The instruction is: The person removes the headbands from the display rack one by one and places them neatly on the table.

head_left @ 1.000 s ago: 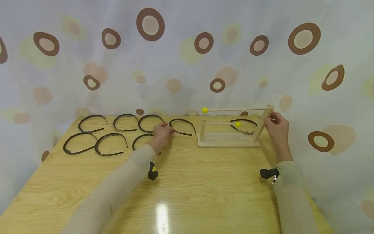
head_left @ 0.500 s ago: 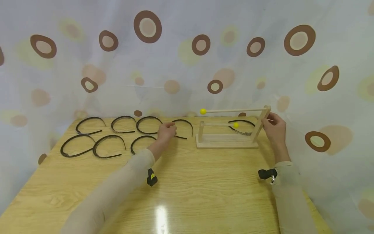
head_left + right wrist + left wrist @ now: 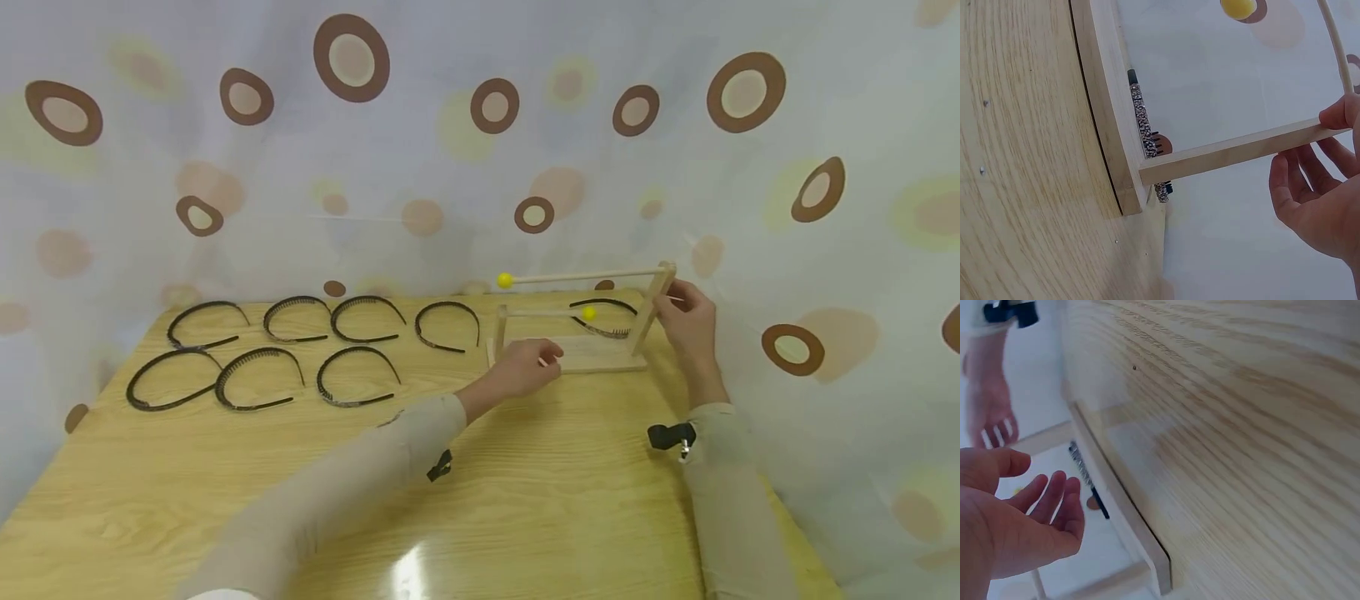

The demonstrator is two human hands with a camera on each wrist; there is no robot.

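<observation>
A pale wooden stand (image 3: 600, 354) has two thin rods tipped with yellow balls. In the head view my left hand (image 3: 527, 367) hovers in front of its base. The left wrist view shows that hand (image 3: 1029, 525) with loosely bent fingers and nothing in them. My right hand (image 3: 688, 323) holds the stand's tall right post (image 3: 650, 312). In the right wrist view, the thumb and fingertips of that hand (image 3: 1319, 187) lie on opposite sides of the post. One black toothed headband (image 3: 603, 302) lies behind the stand, partly hidden by it.
Several black headbands lie in two rows on the left half of the wooden table (image 3: 540, 500). The nearest to the stand is a single headband (image 3: 417, 327). Behind the table hangs a patterned curtain (image 3: 420, 150).
My left hand has left the headband left of the stand and moved right to the stand's front. My right hand stays on the post. The view has shifted slightly right.
</observation>
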